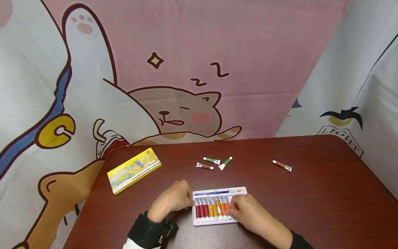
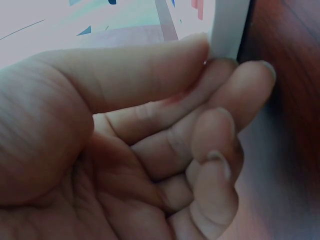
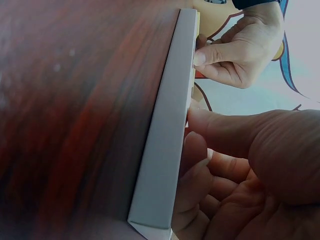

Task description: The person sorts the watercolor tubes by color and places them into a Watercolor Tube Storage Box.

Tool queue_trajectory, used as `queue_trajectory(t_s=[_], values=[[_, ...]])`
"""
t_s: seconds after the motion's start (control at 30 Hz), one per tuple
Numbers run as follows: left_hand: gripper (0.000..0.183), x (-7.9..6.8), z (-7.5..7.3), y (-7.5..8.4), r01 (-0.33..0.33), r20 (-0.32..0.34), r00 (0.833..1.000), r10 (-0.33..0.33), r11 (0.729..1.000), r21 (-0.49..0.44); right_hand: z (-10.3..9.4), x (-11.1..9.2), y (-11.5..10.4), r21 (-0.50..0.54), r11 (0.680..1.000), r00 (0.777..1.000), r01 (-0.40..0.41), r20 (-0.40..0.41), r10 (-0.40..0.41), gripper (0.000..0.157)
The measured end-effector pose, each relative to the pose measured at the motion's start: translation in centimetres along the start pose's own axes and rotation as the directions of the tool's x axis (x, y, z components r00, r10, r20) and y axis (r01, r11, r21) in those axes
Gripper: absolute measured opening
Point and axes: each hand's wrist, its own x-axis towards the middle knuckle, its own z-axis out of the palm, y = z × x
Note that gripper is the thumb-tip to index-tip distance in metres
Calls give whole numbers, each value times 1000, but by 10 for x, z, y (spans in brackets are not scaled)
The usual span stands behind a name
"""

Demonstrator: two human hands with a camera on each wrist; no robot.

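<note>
A white plastic tray (image 1: pixel 211 224) lies on the table, holding a row of paint tubes (image 1: pixel 206 211) in red, yellow and orange. A thin blue-handled brush (image 1: pixel 216 192) lies along its far side. My left hand (image 1: pixel 174 197) pinches the tray's left edge between thumb and fingers; in the left wrist view the white rim (image 2: pixel 227 30) is at the fingertips. Over the tray's right end, my right hand (image 1: pixel 250 212) pinches an orange paint tube (image 1: pixel 227 205), mostly covered by the fingers. In the right wrist view the tray's side wall (image 3: pixel 167 120) hides those fingertips partly.
Two green tubes (image 1: pixel 211 160) and a brown tube (image 1: pixel 204 166) lie behind the tray. Another brown tube (image 1: pixel 282 165) lies farther right. A yellow box (image 1: pixel 134 171) rests at the back left. A printed cloth (image 1: pixel 248 69) hangs behind the table.
</note>
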Motion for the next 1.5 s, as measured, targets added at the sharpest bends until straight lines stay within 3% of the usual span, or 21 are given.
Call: queue_trajectory(t_s=[0.87, 1.5], values=[[24, 0, 0, 0, 11, 8, 1000, -11, 1000, -12, 1, 1, 0, -55, 998, 999, 28, -20, -29, 36], [24, 1, 0, -2, 11, 17, 1000, -10, 1000, -25, 0, 2, 2, -24, 999, 999, 30, 17, -30, 32]])
